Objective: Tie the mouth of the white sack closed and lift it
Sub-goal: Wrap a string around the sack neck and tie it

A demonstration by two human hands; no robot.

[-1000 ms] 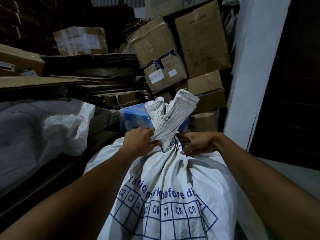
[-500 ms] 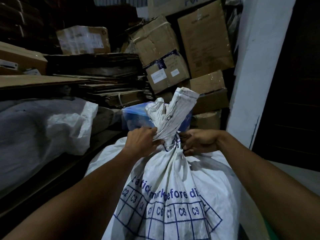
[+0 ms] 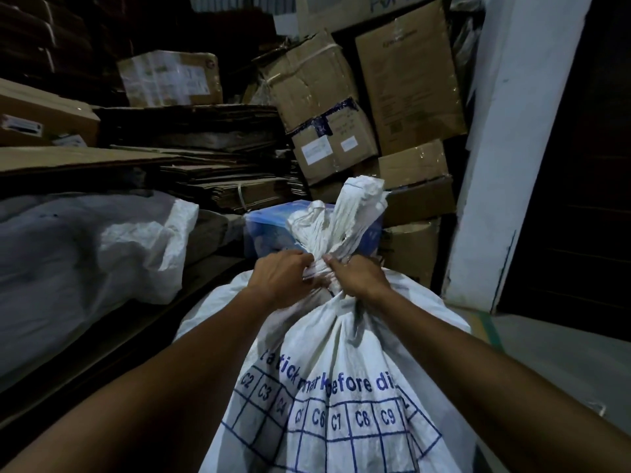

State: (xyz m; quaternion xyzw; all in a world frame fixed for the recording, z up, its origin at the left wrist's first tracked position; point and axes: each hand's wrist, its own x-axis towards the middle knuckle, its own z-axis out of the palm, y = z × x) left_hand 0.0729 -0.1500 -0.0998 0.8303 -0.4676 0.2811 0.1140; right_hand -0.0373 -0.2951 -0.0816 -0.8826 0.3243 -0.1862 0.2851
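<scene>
A full white woven sack (image 3: 327,363) with blue printed letters and a grid stands upright right in front of me. Its mouth is gathered into a twisted neck, and the bunched top (image 3: 345,213) sticks up above my hands. My left hand (image 3: 283,281) grips the neck from the left. My right hand (image 3: 358,278) grips it from the right, fingers closed on the fabric, the two hands touching. Any cord around the neck is hidden by my fingers.
Stacked cardboard boxes (image 3: 317,107) and flattened cardboard (image 3: 205,158) fill the back. Another pale sack (image 3: 85,254) lies on a low platform at left. A blue plastic tub (image 3: 269,230) sits behind the sack. A white pillar (image 3: 502,165) and dark doorway (image 3: 580,165) stand at right.
My right hand has moved left, closing in on the neck until it meets my left hand. The bunched top has been drawn tighter and stands more upright.
</scene>
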